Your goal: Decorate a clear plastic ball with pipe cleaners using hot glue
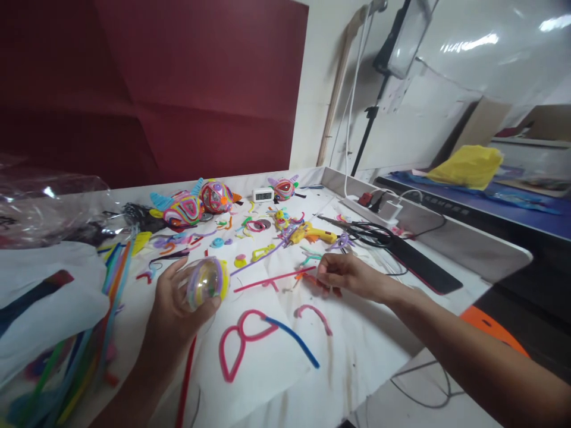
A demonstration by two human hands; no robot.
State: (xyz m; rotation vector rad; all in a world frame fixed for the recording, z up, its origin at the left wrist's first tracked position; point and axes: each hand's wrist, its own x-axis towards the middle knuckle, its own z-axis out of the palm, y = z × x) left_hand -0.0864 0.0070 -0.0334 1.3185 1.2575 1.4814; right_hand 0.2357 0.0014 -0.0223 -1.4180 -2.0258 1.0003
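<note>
Coloured stems (111, 297) sprawl at the near left of the worktop (379, 342). Over it, the left hand (172, 312) clasps a clear, banded ball (207, 282) in its fingers; I can't tell whether fingers of the right hand (350, 276) pinch the pink stick (272, 280).
</note>
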